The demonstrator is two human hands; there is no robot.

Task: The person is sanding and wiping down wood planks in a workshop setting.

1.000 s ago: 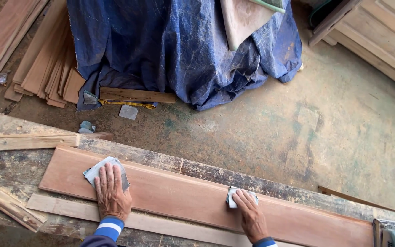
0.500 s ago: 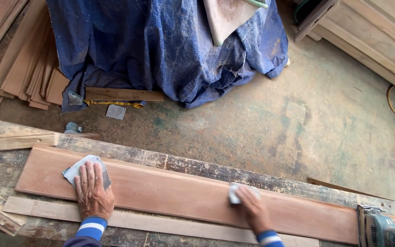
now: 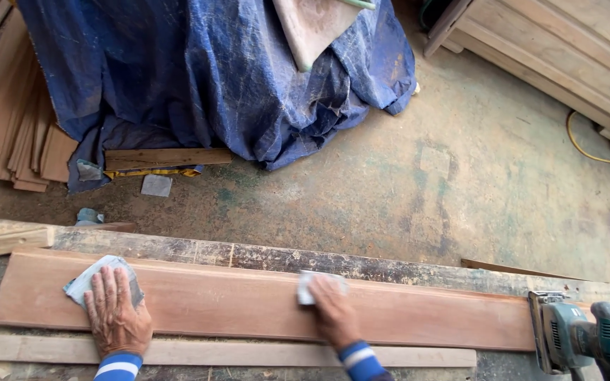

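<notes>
Long reddish-brown wooden board (image 3: 248, 303) lies flat along a worn, paint-stained workbench (image 3: 262, 257). Left hand (image 3: 114, 314) is spread flat, fingers extended, pressing a grey sandpaper sheet (image 3: 82, 282) onto the board's left end. Right hand (image 3: 333, 310), blurred, presses a small folded grey sandpaper piece (image 3: 306, 286) mid-board, fingers curled over it. Pale thin wood strip (image 3: 248, 353) lies just beside the board's near edge. Green electric sander (image 3: 580, 339) sits at the right end. Blue tarp (image 3: 213, 77) covers a pile on the floor beyond.
</notes>
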